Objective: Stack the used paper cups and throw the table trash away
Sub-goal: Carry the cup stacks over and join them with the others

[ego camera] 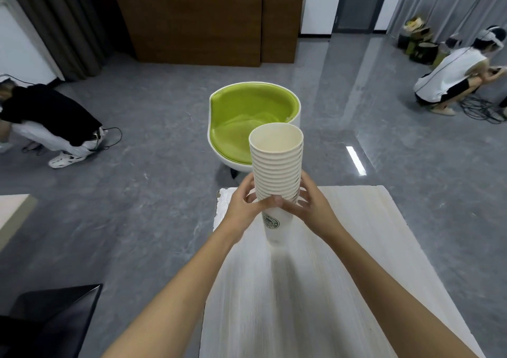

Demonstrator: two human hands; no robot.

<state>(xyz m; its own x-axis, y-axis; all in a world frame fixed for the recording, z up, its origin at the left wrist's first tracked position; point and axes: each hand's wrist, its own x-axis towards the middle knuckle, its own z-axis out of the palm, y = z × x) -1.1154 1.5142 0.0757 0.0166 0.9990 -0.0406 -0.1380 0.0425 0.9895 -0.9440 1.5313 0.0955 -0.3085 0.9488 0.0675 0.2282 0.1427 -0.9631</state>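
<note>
A tall stack of white paper cups (277, 165) stands upright over the far part of the pale wooden table (315, 289). Several rims show one above the other, and the lowest cup carries a green round logo. My left hand (247, 206) grips the stack from the left, its thumb across the front below the rims. From the right, my right hand (310, 204) grips the same stack with fingers curled round it. Whether the stack's base touches the table I cannot tell.
A green and white tub chair (241, 121) stands on the grey floor just beyond the table. A person in black bends down at far left (49, 116), another crouches at far right (450, 80). A dark object (52, 319) sits at bottom left, and a brown cabinet (197, 20) lines the back wall.
</note>
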